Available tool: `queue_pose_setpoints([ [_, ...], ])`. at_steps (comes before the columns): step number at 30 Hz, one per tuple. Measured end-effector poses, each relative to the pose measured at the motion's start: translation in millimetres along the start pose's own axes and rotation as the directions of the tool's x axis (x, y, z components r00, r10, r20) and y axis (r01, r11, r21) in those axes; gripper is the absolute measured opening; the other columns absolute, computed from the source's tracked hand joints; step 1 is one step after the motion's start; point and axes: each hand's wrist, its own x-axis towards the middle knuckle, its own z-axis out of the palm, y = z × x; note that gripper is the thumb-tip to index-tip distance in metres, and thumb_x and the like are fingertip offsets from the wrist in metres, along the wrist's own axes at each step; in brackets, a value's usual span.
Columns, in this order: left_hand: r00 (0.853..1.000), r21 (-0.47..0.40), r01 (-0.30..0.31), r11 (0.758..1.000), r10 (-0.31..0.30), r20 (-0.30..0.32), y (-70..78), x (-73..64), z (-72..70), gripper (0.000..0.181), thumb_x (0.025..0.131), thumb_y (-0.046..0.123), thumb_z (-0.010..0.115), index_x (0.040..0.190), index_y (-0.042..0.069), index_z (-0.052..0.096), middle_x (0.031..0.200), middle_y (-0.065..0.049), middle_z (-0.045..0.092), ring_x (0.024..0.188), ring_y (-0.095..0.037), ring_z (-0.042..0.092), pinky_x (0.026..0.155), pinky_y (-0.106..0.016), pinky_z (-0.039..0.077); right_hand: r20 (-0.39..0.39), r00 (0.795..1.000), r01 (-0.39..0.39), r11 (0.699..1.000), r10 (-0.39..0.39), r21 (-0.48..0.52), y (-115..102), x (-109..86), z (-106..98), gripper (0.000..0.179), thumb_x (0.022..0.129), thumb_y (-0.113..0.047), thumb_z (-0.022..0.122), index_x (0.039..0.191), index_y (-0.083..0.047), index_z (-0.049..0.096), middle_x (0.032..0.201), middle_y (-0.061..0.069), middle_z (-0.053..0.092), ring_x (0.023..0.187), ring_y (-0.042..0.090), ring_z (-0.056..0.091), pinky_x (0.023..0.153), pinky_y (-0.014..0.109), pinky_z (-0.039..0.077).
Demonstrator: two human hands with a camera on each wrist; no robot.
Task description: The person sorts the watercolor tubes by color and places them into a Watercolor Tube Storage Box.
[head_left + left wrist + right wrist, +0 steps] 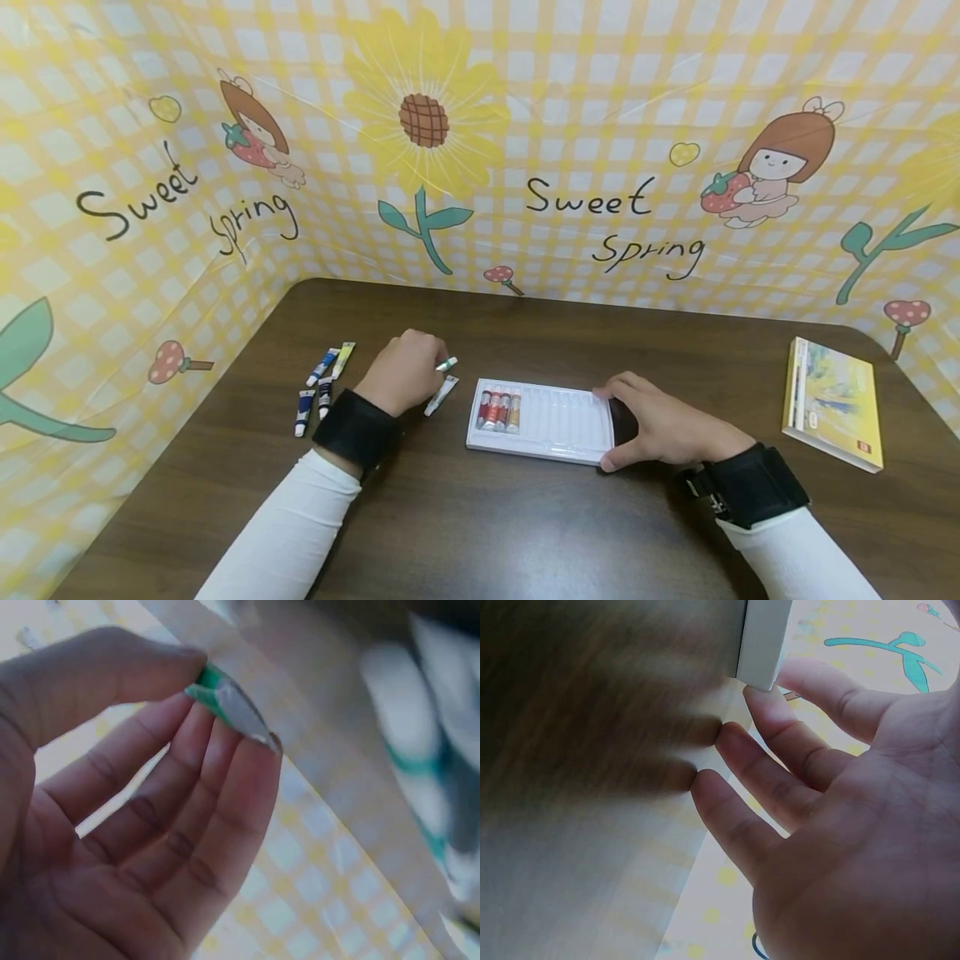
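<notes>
Between thumb and fingertips, my left hand [405,371] pinches a small green-and-white paint tube [229,705], whose capped end [447,364] sticks out in the head view. Just below that hand, another pale paint tube [441,396] lies on the table. A white ribbed plastic tray [566,423] lies flat in the middle, with several red and ochre paint tubes [495,411] side by side in its left end. My right hand [667,427] holds the tray's right end, thumb at the near corner and index finger at the far one; its other fingertips touch the table.
Left of the left hand lie two dark tubes [303,412], a blue tube [322,367] and a yellow-green tube [343,360]. A yellow illustrated box [832,404] is at the table's right side. Yellow checked cloth [570,100] hangs behind the brown table [525,525].
</notes>
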Motion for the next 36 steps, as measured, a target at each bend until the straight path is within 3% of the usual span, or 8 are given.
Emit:
queue_pose_setpoints([
  [9,1.000,-0.072,0.002,0.997,-0.001,0.017,46.2,-4.8,15.5,0.013,0.092,0.005,0.073,0.102,0.003,0.081,0.097,-0.009,0.077,0.073,-0.018,0.063,0.070,-0.034,0.056,0.004,1.000,-0.005,1.000,0.005,0.007,-1,-0.7,0,0.095,0.077,-0.054,0.090,0.148,-0.004,0.051,0.146,0.014,0.050,0.132,0.032,0.051,0.110,0.056,0.045],
  [14,0.999,-0.103,-0.045,0.994,0.044,-0.009,63.4,-7.1,22.2,0.013,0.090,0.004,0.075,0.101,0.002,0.082,0.098,-0.010,0.079,0.076,-0.018,0.064,0.074,-0.036,0.057,0.001,1.000,-0.011,1.000,0.011,0.006,0,-0.7,0,0.095,0.077,-0.054,0.090,0.148,-0.004,0.051,0.146,0.013,0.050,0.132,0.032,0.051,0.110,0.055,0.044],
  [18,0.996,-0.105,-0.089,0.990,0.086,-0.029,76.3,-8.6,28.2,0.013,0.090,0.001,0.073,0.099,0.001,0.082,0.093,-0.009,0.078,0.070,-0.017,0.060,0.067,-0.032,0.053,-0.006,1.000,-0.006,1.000,0.006,0.000,1,-0.6,0,0.096,0.077,-0.055,0.090,0.148,-0.003,0.051,0.145,0.014,0.051,0.132,0.031,0.051,0.110,0.055,0.044],
  [23,0.991,-0.066,-0.128,0.990,0.126,-0.038,92.6,-9.3,36.9,0.012,0.090,0.000,0.070,0.094,0.002,0.080,0.084,-0.007,0.073,0.064,-0.015,0.054,0.059,-0.030,0.046,-0.012,1.000,0.006,1.000,-0.006,0.000,0,-1.0,-1,0.095,0.077,-0.055,0.090,0.147,-0.003,0.052,0.145,0.014,0.051,0.132,0.032,0.051,0.110,0.055,0.045],
  [30,0.989,0.028,-0.141,0.990,0.142,-0.043,107.4,-12.4,46.1,0.017,0.093,0.002,0.068,0.104,0.001,0.080,0.097,-0.013,0.073,0.077,-0.022,0.070,0.068,-0.040,0.060,-0.013,1.000,0.016,1.000,-0.016,0.002,1,-0.4,-1,0.093,0.077,-0.053,0.090,0.146,-0.003,0.053,0.144,0.014,0.052,0.130,0.031,0.052,0.109,0.054,0.045],
  [36,0.989,0.096,-0.142,0.985,0.146,-0.035,109.3,-13.4,49.9,0.017,0.096,0.013,0.072,0.100,-0.001,0.080,0.101,-0.015,0.072,0.078,-0.025,0.072,0.069,-0.042,0.062,-0.014,1.000,0.018,1.000,-0.019,-0.002,1,0.0,0,0.093,0.077,-0.053,0.091,0.145,-0.003,0.054,0.144,0.014,0.052,0.131,0.032,0.052,0.109,0.054,0.045],
])
